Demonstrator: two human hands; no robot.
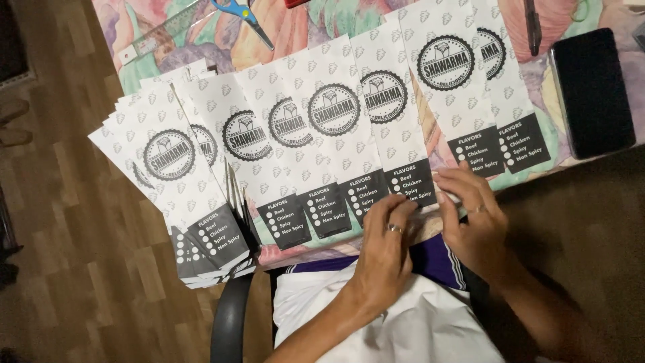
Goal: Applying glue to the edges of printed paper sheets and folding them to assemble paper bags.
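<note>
Both hands worked one paper bag (398,128) at the near edge of the bench (537,161): the left hand (384,249) pressed its bottom end with fingers bent, the right hand (474,218) pinched the same end from the other side. The bag lay in a fanned row of bags (295,144), beside a stack (181,195). This looked like the folding or creasing step; a firm, even press along that edge seemed needed next.

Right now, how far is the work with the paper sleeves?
Seemingly done: a thick stack of printed sleeves at the table's left end. In hand: left hand and right hand press the bottom edge of one sleeve. Seemingly left: the overlapping row of sleeves and two more on the right.
</note>
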